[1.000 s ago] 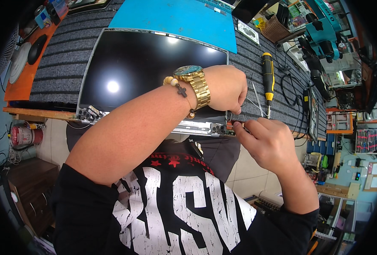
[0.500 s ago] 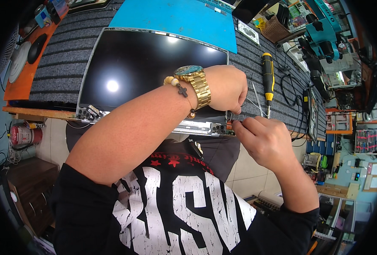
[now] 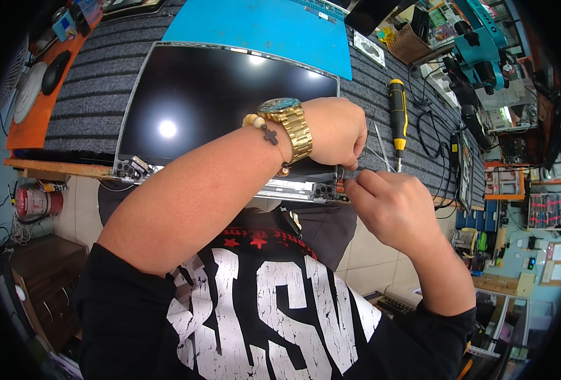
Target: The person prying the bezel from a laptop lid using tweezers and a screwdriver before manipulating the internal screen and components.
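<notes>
A dark laptop display panel (image 3: 195, 104) in a thin silvery frame lies face up at the table's near edge. My left arm reaches across it, with a gold watch and a beaded bracelet on the wrist. My left hand (image 3: 339, 130) is closed, its fingertips pointing down by the panel's lower right corner; what they grip is hidden. Just below and right of it, my right hand (image 3: 391, 202) is closed in a pinch beside the hinge (image 3: 324, 190) at that corner. Whatever sits between its fingertips does not show.
A yellow and black screwdriver (image 3: 397, 117) and thin metal tweezers (image 3: 380, 147) lie right of my hands on the grey striped mat (image 3: 94, 101). Beyond the panel is a blue mat (image 3: 255, 25). Black cables (image 3: 427, 126) and a teal microscope (image 3: 480, 47) stand farther right.
My right hand has shifted very slightly at the panel's corner. The left hand has barely moved, and the panel lies as before.
</notes>
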`<state>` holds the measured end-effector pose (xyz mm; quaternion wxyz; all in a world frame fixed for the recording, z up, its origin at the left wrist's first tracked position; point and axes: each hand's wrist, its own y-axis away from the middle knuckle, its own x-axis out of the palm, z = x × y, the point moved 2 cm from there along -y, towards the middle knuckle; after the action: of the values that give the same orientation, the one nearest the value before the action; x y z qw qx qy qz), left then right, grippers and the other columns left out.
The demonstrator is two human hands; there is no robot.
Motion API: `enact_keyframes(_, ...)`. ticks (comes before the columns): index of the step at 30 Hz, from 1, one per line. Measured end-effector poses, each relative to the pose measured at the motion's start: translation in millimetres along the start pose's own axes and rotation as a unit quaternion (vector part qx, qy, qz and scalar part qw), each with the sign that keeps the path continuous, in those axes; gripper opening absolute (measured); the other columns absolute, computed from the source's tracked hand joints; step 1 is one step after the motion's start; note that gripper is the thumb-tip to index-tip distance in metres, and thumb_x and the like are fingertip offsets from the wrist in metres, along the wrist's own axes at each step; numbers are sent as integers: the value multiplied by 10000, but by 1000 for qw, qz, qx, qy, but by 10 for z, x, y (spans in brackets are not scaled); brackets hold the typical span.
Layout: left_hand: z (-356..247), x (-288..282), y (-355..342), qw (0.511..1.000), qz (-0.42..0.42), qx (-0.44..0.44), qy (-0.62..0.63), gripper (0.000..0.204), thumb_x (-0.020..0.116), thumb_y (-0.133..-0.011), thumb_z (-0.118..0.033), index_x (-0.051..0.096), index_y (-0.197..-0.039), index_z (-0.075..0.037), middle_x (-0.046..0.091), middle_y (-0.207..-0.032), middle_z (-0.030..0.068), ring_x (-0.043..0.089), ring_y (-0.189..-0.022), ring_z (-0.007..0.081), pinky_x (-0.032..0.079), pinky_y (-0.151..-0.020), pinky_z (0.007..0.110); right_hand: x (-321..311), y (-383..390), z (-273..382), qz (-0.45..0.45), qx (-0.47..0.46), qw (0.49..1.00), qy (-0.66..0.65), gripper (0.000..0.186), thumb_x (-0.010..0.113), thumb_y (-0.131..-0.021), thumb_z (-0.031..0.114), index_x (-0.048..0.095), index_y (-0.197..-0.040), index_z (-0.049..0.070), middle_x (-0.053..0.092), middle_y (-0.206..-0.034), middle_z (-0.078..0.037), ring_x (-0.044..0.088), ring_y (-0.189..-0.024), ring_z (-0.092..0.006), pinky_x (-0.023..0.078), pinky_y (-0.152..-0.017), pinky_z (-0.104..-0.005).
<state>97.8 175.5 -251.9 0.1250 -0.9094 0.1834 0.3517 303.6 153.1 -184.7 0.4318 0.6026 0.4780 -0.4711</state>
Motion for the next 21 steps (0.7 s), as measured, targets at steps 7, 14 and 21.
enact_keyframes(7,2,-3,0,1000,1,1,5,185,909,-913,-239,906,-962,-61,861,-910,150,824,-856,337,654,-835,459,19,-2,-32,12,-5,1000,-7,168,739,-904,128,774,-1048,49,674,-915,-54,763,-822,-238,615,-624,-424)
enact_keyframes(14,-3,-8,4,1000,6,-6,10,186,911,-917,-237,907,-972,-59,865,-921,150,828,-864,332,656,-843,453,54,5,-46,13,-10,1000,-9,155,735,-907,126,758,-1034,41,671,-912,-59,761,-815,-234,617,-626,-426)
enact_keyframes(21,-5,-7,0,1000,7,-6,9,193,914,-916,-236,907,-980,-53,865,-925,153,831,-871,331,657,-848,450,86,8,-40,8,-8,1000,3,119,734,-912,136,747,-997,55,661,-871,-47,755,-801,-226,616,-621,-419)
